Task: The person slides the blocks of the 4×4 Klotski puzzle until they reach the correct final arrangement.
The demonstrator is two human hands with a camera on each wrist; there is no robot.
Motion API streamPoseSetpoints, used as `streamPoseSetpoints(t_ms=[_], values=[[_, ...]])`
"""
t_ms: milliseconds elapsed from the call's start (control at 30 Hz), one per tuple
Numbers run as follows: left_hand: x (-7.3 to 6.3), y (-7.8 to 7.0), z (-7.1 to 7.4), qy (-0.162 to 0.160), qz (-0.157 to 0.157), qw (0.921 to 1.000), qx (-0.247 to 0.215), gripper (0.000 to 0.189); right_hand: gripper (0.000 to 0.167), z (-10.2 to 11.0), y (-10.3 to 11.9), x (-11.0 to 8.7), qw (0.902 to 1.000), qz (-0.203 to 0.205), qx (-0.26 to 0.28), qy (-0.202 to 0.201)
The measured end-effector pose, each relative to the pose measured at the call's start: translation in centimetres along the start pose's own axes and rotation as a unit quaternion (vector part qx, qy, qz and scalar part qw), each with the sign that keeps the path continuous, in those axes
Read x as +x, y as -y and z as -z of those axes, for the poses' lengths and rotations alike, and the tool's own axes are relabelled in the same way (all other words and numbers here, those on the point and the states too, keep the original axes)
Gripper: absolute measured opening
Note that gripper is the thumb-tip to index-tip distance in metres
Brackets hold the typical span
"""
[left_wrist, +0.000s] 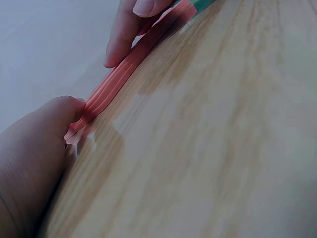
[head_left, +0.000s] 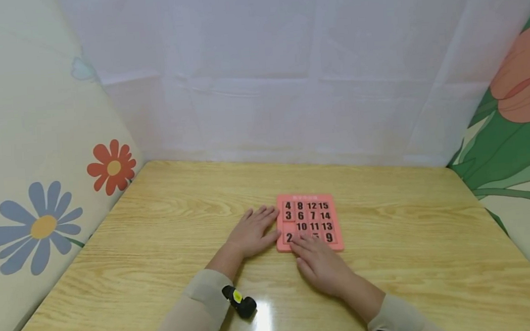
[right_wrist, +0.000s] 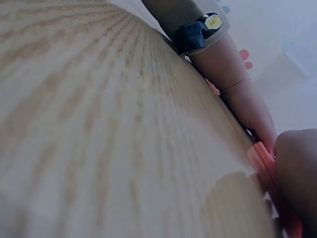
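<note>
A pink sliding number puzzle (head_left: 339,232) lies flat on the table, its tiles printed with black numbers. An open slot shows at the left of its third row, above the 2 tile. My left hand (head_left: 253,232) rests along the puzzle's left side, fingers extended and thumb at the edge; in the left wrist view its thumb (left_wrist: 69,110) meets the pink rim. My right hand (head_left: 321,266) reaches over the near edge, fingertips on the bottom row, partly covering tiles between the 2 and the 9. In the right wrist view that hand (right_wrist: 299,173) hides much of the puzzle.
The wood-grain table (head_left: 412,258) spreads around the puzzle. A white cloth (head_left: 264,84) hangs behind, with flower-printed panels on both sides. A black wrist camera (head_left: 241,301) sits on the left sleeve.
</note>
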State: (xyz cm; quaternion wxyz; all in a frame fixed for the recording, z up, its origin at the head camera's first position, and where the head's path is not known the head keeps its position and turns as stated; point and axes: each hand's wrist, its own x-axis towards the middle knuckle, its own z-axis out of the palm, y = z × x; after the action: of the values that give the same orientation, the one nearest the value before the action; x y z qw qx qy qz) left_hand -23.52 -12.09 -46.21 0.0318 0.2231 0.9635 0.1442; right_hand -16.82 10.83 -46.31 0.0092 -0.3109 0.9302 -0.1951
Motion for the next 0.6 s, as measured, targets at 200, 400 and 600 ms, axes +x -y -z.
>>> streamPoseSetpoints(t_ms=[200,400,600], values=[[0.00,0.12,-0.08,-0.002,-0.001,1.0000,-0.001,0.066,0.046,-0.16,0.00,0.04,1.0000,0.001,-0.004,-0.002],[-0.01,0.13,-0.04,-0.001,0.001,1.0000,0.000,0.065,0.045,-0.17,0.04,0.34,0.9997,0.013,-0.017,-0.009],[0.03,0.10,-0.01,0.004,0.002,1.0000,-0.002,0.066,0.046,-0.10,0.19,0.78,0.9999,-0.005,-0.010,0.000]])
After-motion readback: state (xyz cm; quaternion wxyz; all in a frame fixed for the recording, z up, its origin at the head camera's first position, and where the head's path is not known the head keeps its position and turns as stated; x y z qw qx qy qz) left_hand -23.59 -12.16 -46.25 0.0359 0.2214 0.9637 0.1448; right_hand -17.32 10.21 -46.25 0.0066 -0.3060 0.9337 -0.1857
